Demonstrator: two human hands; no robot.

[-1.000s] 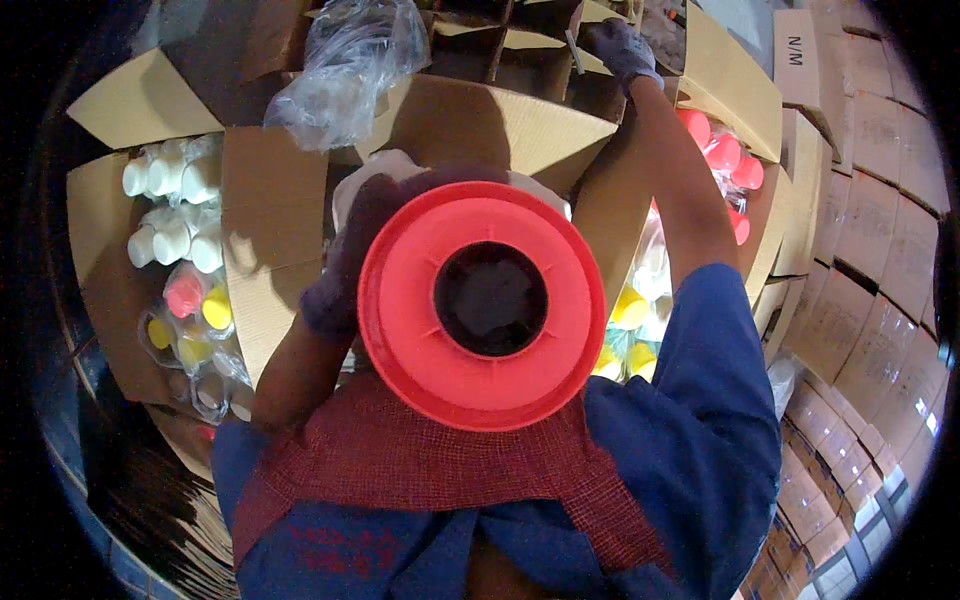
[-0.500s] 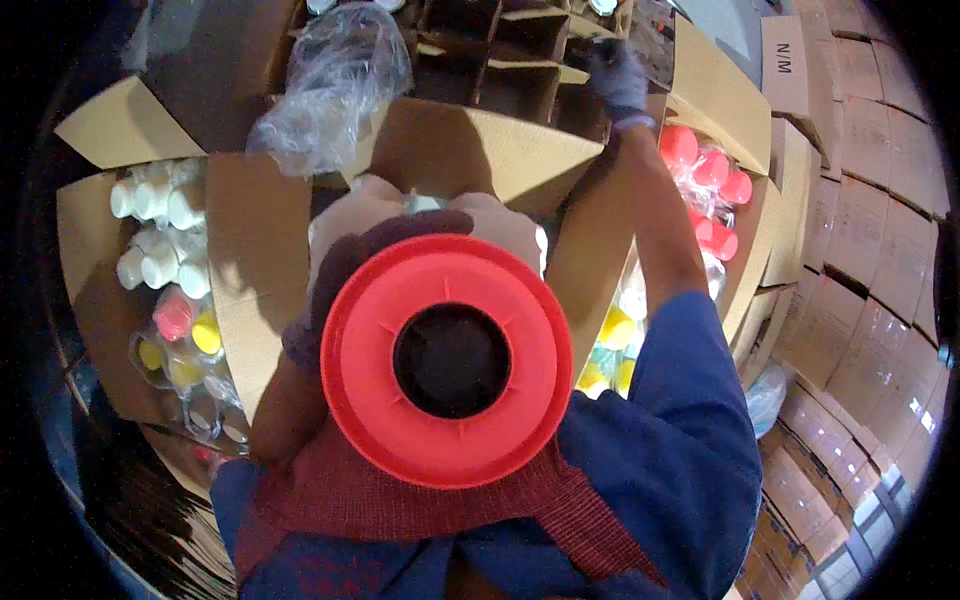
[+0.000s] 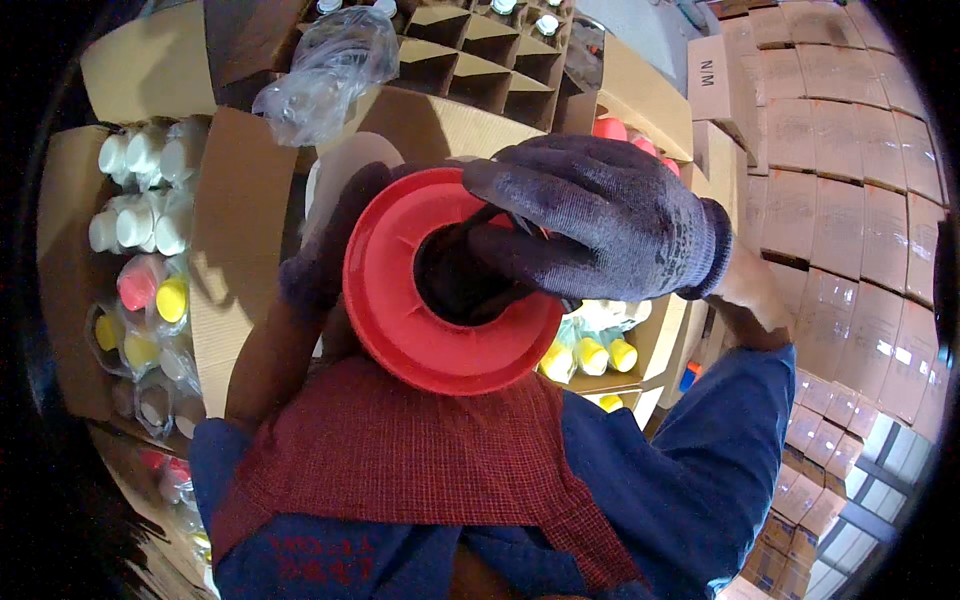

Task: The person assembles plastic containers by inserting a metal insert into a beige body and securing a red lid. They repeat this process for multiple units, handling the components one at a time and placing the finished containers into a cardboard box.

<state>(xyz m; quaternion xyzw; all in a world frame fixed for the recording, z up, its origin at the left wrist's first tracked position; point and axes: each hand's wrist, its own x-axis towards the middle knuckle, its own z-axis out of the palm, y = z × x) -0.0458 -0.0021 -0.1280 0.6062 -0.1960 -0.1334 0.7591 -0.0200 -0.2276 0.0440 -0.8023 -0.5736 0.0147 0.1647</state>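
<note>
1. Reel [image 3: 400, 300] at picture centre, held close under the camera.
2. Right hand [image 3: 600, 225] lies over the reel's rim at 2 o'clock, fingers in its middle hole.
3. Left hand [image 3: 320, 260] grips the reel's rim at 9 o'clock, partly behind it.
4. Divider box [image 3: 470, 50] at 12 o'clock, behind the reel.
5. Bag [image 3: 325, 70] at 11 o'clock, on a box flap.
6. Bottles [image 3: 140, 220] in an open box at 9 o'clock.
7. More bottles [image 3: 590, 355] at 4 o'clock, just beside the reel.
8. Carton stack [image 3: 850, 200] at 3 o'clock.
</note>
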